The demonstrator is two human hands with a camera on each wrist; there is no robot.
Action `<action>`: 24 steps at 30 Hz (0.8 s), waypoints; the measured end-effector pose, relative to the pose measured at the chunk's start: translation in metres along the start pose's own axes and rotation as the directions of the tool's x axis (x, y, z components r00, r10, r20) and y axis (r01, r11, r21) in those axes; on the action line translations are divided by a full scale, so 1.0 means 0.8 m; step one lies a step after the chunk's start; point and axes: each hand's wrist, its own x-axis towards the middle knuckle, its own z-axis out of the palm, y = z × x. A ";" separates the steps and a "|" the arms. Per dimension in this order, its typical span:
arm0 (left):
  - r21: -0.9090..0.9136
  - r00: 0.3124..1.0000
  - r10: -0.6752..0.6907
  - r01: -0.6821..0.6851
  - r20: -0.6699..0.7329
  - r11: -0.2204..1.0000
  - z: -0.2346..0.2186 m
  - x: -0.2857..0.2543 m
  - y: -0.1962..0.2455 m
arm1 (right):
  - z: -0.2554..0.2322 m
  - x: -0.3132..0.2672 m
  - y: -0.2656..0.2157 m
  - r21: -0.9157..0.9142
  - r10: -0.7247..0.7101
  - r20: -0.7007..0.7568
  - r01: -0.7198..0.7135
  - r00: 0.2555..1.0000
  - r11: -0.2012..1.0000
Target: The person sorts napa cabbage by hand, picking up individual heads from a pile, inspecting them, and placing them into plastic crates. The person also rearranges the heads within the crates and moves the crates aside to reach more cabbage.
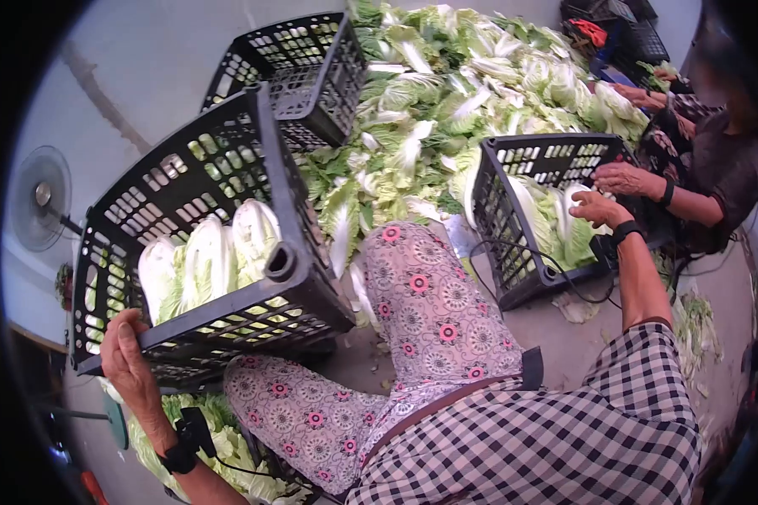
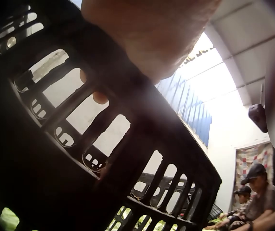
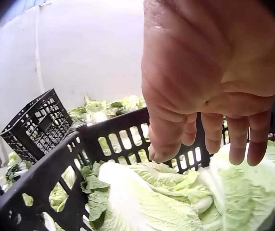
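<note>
My left hand (image 1: 129, 360) grips the near rim of a tilted black plastic crate (image 1: 177, 341) at the left. Fingertips (image 2: 99, 97) show behind its slots in the left wrist view. Several napa cabbages (image 1: 206, 261) stand in that crate, white bases up. My right hand (image 1: 596, 208) hovers over a second black crate (image 1: 514, 290), fingers (image 3: 237, 139) pointing down and holding nothing. Below it lie pale green napa cabbages (image 3: 142, 197), one of them right behind the fingertips in the right wrist view.
A big heap of cabbages and loose leaves (image 1: 446, 93) covers the floor ahead. Another black crate (image 1: 299, 84) sits beside it. Another person's hand (image 1: 627, 179) reaches over the right crate's far side. A fan (image 1: 42, 195) stands at far left; a dark cable (image 1: 514, 244) crosses the right crate.
</note>
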 end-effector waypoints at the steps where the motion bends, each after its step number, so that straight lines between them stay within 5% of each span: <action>1: 0.009 1.000 0.027 -0.027 -0.010 1.000 0.001 0.000 -0.003 | -0.003 0.015 -0.002 -0.110 -0.160 -0.019 0.157 0.987 0.981; 2: 0.064 0.999 0.041 -0.040 -0.010 0.997 0.000 -0.001 0.003 | -0.006 0.038 -0.004 -0.220 -0.327 -0.019 0.315 0.945 0.923; 6: 0.166 0.988 0.120 -0.104 -0.092 0.981 0.004 -0.002 0.019 | 0.012 0.009 -0.123 0.122 -0.610 -0.240 0.647 0.755 0.753; 12: 0.213 0.973 0.193 -0.163 -0.130 0.963 0.007 -0.001 0.018 | 0.059 -0.077 -0.284 0.057 -0.826 -0.310 0.877 0.470 0.477; 14: 0.215 0.975 0.183 -0.154 -0.125 0.964 0.005 -0.003 0.021 | 0.085 -0.121 -0.333 -0.022 -0.887 -0.352 0.945 0.298 0.326; 17: 0.203 0.958 0.239 -0.204 -0.160 0.958 0.007 -0.003 0.021 | 0.122 -0.189 -0.412 -0.094 -0.917 -0.359 0.984 -0.174 -0.150; 20: 0.220 0.964 0.222 -0.186 -0.149 0.957 0.007 -0.003 0.021 | 0.146 -0.208 -0.458 -0.011 -0.897 -0.285 0.937 -0.338 -0.350; 24: 0.211 0.965 0.210 -0.175 -0.155 0.962 0.007 -0.003 0.023 | 0.176 -0.197 -0.476 0.175 -0.923 -0.156 0.910 -0.351 -0.376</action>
